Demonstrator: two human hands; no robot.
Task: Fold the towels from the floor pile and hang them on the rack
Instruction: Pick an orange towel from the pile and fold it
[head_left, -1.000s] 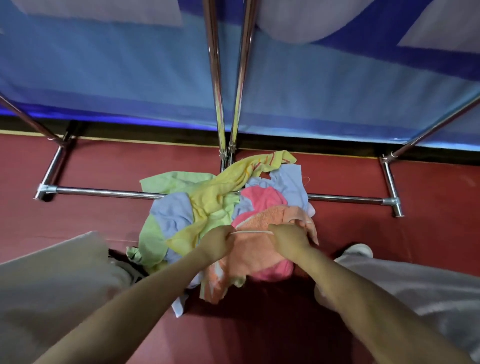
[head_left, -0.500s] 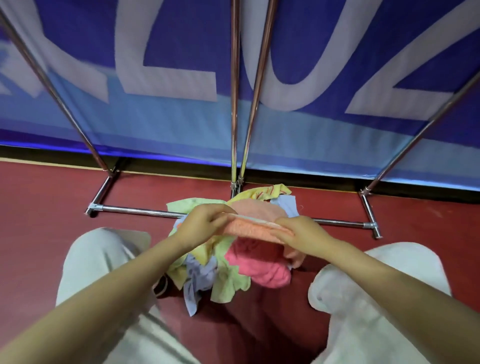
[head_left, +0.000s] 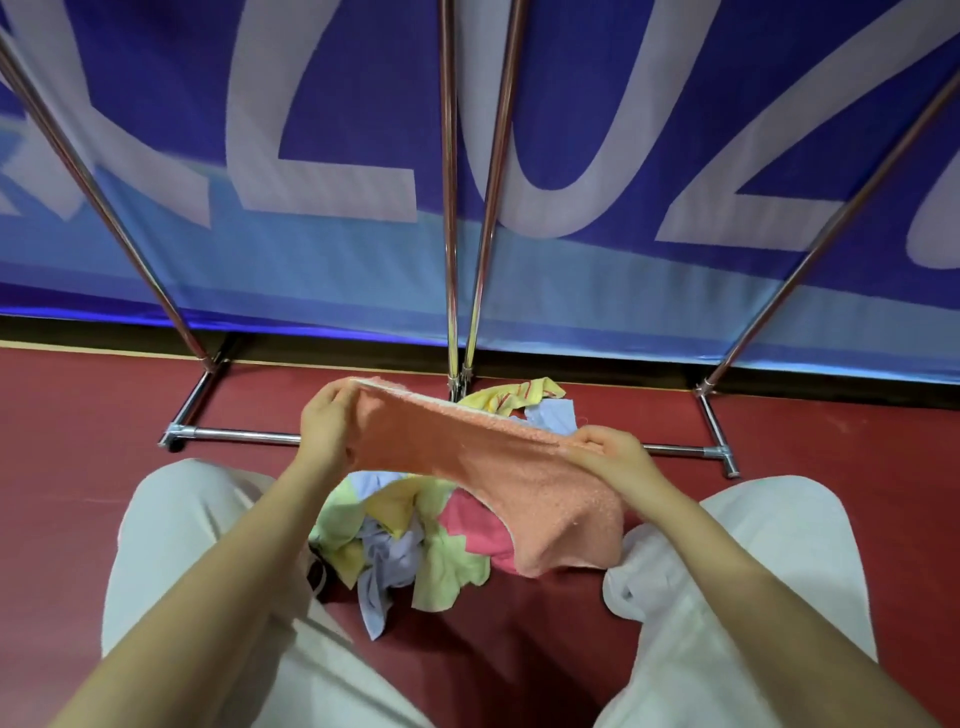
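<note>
Both hands (head_left: 467, 441) (pile (head_left: 405, 540) half-hidden) gripping towel (head_left: 467, 452)

The red floor (head_left: 78, 467) bears the towel pile (head_left: 410, 540) (mixed colours) and the rack (head_left: 244, 435).

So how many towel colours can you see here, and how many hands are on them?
Towel colours: 5: orange towel, pink, yellow, green, pale blue.
Hands gripping the orange one: 2: left hand, right hand.
Total: 7.
</note>
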